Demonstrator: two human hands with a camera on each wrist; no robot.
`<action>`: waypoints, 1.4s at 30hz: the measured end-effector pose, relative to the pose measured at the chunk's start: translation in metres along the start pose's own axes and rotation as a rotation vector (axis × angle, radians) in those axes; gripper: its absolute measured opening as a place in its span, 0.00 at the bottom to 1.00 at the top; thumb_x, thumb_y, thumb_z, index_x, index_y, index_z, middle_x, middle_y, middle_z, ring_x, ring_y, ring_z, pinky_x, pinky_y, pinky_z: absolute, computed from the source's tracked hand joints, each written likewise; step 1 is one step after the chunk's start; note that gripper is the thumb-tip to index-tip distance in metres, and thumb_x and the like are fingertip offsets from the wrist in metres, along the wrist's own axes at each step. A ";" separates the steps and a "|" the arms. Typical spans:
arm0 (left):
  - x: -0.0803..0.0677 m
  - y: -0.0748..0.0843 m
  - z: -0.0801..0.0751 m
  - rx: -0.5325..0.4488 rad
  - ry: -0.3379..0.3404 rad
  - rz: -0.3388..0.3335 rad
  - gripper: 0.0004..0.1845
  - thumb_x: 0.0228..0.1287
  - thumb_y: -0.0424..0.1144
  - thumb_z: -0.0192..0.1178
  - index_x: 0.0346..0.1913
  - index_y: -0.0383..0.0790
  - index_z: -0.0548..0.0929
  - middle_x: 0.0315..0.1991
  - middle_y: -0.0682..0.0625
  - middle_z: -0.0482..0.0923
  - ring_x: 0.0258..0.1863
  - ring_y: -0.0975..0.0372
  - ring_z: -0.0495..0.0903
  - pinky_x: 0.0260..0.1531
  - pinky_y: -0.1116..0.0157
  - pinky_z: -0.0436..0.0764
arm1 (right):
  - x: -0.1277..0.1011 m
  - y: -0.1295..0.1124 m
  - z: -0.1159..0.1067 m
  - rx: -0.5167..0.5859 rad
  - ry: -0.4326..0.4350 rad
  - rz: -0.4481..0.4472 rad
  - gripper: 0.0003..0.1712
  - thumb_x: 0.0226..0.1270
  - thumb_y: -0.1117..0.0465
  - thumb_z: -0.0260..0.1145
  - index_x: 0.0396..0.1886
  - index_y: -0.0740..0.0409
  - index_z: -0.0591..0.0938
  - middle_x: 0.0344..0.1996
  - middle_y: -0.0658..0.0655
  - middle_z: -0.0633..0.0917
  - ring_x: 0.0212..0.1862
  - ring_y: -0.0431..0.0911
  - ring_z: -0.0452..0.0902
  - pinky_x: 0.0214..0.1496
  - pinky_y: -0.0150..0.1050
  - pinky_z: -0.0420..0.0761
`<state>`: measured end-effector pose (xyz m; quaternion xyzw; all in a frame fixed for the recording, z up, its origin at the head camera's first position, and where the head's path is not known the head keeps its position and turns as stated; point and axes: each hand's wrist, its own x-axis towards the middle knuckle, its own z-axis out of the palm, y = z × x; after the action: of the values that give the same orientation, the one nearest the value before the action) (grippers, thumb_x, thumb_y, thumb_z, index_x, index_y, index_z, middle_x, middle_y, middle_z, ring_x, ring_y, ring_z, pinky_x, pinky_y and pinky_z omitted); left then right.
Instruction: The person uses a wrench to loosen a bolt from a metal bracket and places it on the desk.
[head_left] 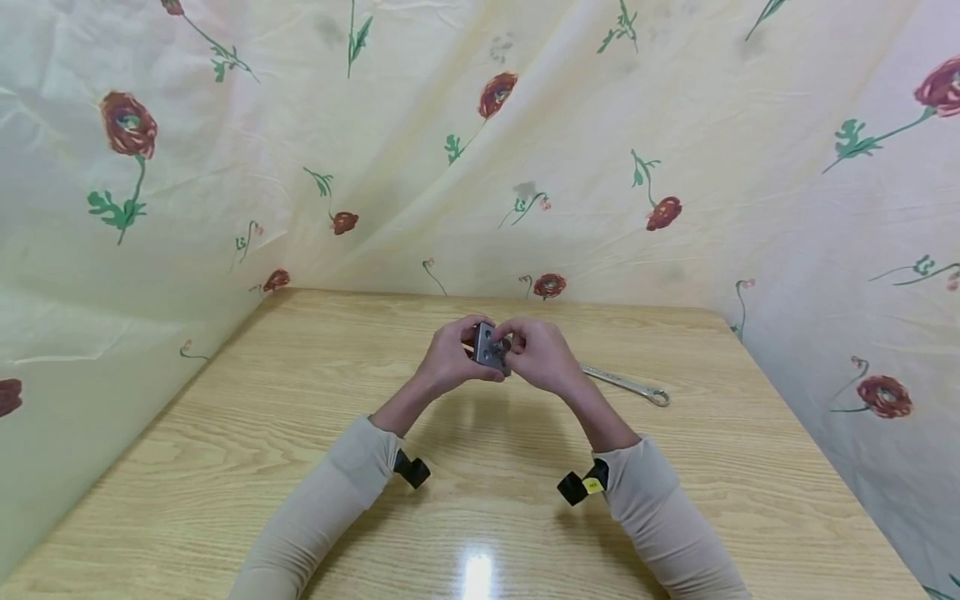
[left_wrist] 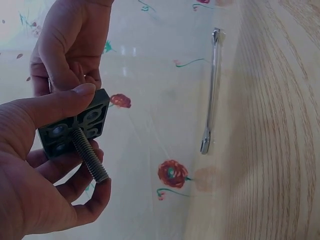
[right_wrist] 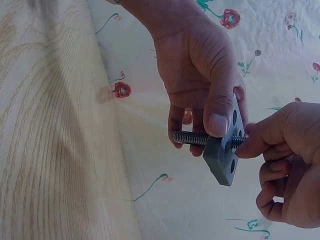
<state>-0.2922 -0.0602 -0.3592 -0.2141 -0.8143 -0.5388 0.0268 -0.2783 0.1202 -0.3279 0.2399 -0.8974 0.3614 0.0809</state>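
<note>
Both hands meet above the middle of the wooden table (head_left: 300, 433). My left hand (head_left: 450, 360) grips a small grey square metal plate (head_left: 487, 346) with several holes, thumb on its top edge. In the left wrist view the plate (left_wrist: 75, 124) has a threaded bolt (left_wrist: 90, 156) sticking through one hole toward the palm. In the right wrist view the bolt's shaft (right_wrist: 192, 138) passes through the plate (right_wrist: 226, 150), and my right hand (right_wrist: 282, 160) pinches the bolt's head end on the plate's other side. My right hand (head_left: 542, 357) partly hides the plate in the head view.
A silver wrench (head_left: 626, 386) lies on the table just right of my hands; the left wrist view shows the wrench (left_wrist: 211, 90) too. Cream cloth with red flowers (head_left: 495, 167) walls in the table's back and both sides. Black wrist cameras (head_left: 411, 469) sit by my sleeves.
</note>
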 end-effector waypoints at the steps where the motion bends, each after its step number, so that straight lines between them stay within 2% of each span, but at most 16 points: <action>1: 0.000 0.000 0.000 0.002 0.000 0.001 0.35 0.41 0.32 0.81 0.57 0.43 0.79 0.47 0.41 0.87 0.46 0.52 0.82 0.45 0.64 0.80 | 0.000 0.000 0.000 -0.009 0.005 -0.016 0.14 0.57 0.75 0.61 0.40 0.60 0.86 0.16 0.47 0.67 0.20 0.41 0.60 0.26 0.34 0.62; 7: 0.000 0.000 0.000 0.000 -0.002 -0.012 0.36 0.41 0.31 0.81 0.58 0.42 0.79 0.47 0.41 0.87 0.47 0.50 0.81 0.45 0.63 0.80 | -0.001 0.002 -0.001 -0.072 0.023 -0.104 0.13 0.58 0.76 0.63 0.35 0.59 0.88 0.18 0.48 0.67 0.21 0.41 0.59 0.29 0.34 0.62; 12: -0.001 0.001 0.000 0.005 0.005 -0.011 0.37 0.41 0.31 0.81 0.59 0.41 0.78 0.47 0.41 0.87 0.46 0.53 0.82 0.44 0.63 0.82 | -0.001 0.003 -0.006 0.013 0.021 -0.070 0.19 0.59 0.70 0.64 0.52 0.58 0.84 0.16 0.47 0.65 0.19 0.41 0.57 0.26 0.34 0.60; 15: -0.001 0.001 0.000 0.006 0.002 -0.013 0.37 0.42 0.31 0.81 0.60 0.41 0.78 0.48 0.40 0.86 0.46 0.54 0.82 0.44 0.62 0.82 | 0.000 0.003 -0.008 0.057 0.054 0.007 0.20 0.67 0.58 0.66 0.57 0.56 0.81 0.14 0.47 0.67 0.17 0.42 0.59 0.22 0.34 0.60; 18: -0.001 0.001 0.000 0.008 -0.002 -0.021 0.37 0.42 0.31 0.81 0.60 0.41 0.77 0.49 0.40 0.86 0.47 0.53 0.82 0.45 0.60 0.83 | 0.000 0.005 -0.008 0.015 0.078 0.092 0.22 0.73 0.44 0.61 0.51 0.56 0.83 0.16 0.50 0.72 0.17 0.43 0.63 0.21 0.34 0.62; 20: -0.002 0.001 0.000 0.013 -0.002 -0.024 0.38 0.42 0.32 0.81 0.60 0.41 0.77 0.50 0.40 0.85 0.47 0.53 0.81 0.45 0.60 0.83 | 0.000 0.007 -0.007 -0.036 0.062 0.149 0.29 0.75 0.36 0.54 0.44 0.56 0.85 0.18 0.52 0.77 0.19 0.44 0.66 0.21 0.35 0.64; 23: -0.002 0.002 0.000 0.018 0.003 -0.030 0.39 0.40 0.31 0.81 0.61 0.41 0.77 0.50 0.40 0.85 0.48 0.53 0.82 0.46 0.60 0.83 | 0.000 0.008 -0.004 -0.087 0.015 0.216 0.39 0.74 0.30 0.45 0.31 0.56 0.86 0.22 0.54 0.81 0.22 0.44 0.70 0.22 0.36 0.66; 25: -0.002 0.002 0.001 0.021 0.004 -0.029 0.40 0.40 0.31 0.81 0.62 0.42 0.77 0.50 0.41 0.85 0.48 0.53 0.82 0.46 0.60 0.83 | 0.000 0.007 0.000 -0.098 -0.014 0.251 0.42 0.73 0.28 0.42 0.23 0.54 0.84 0.19 0.53 0.81 0.20 0.44 0.69 0.21 0.36 0.65; 28: -0.002 0.001 0.002 0.029 0.005 -0.025 0.41 0.40 0.31 0.81 0.63 0.42 0.77 0.50 0.41 0.86 0.48 0.53 0.82 0.47 0.60 0.83 | 0.000 0.006 0.006 -0.111 -0.026 0.272 0.41 0.73 0.27 0.42 0.14 0.52 0.76 0.13 0.49 0.73 0.16 0.43 0.65 0.19 0.35 0.61; 30: -0.001 0.001 0.002 0.031 0.004 -0.023 0.41 0.40 0.31 0.81 0.64 0.42 0.77 0.50 0.41 0.86 0.48 0.53 0.82 0.46 0.60 0.83 | 0.001 0.005 0.008 -0.126 -0.023 0.268 0.40 0.74 0.28 0.43 0.13 0.51 0.74 0.11 0.47 0.70 0.15 0.42 0.63 0.18 0.35 0.60; 36: -0.001 0.001 0.002 0.018 -0.003 -0.022 0.40 0.41 0.30 0.81 0.62 0.42 0.77 0.49 0.40 0.85 0.48 0.53 0.83 0.44 0.60 0.85 | 0.001 0.005 0.010 -0.160 -0.031 0.217 0.35 0.77 0.37 0.47 0.19 0.55 0.81 0.10 0.47 0.67 0.15 0.42 0.61 0.18 0.34 0.59; 42: -0.001 0.001 0.002 0.008 -0.006 -0.011 0.38 0.41 0.31 0.81 0.60 0.41 0.78 0.49 0.40 0.86 0.47 0.54 0.83 0.42 0.63 0.83 | 0.002 0.004 0.007 -0.146 -0.032 0.214 0.28 0.74 0.40 0.54 0.21 0.53 0.80 0.13 0.47 0.69 0.17 0.43 0.63 0.20 0.35 0.61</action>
<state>-0.2904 -0.0588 -0.3597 -0.2110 -0.8177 -0.5352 0.0224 -0.2813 0.1172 -0.3347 0.1417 -0.9429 0.2979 0.0448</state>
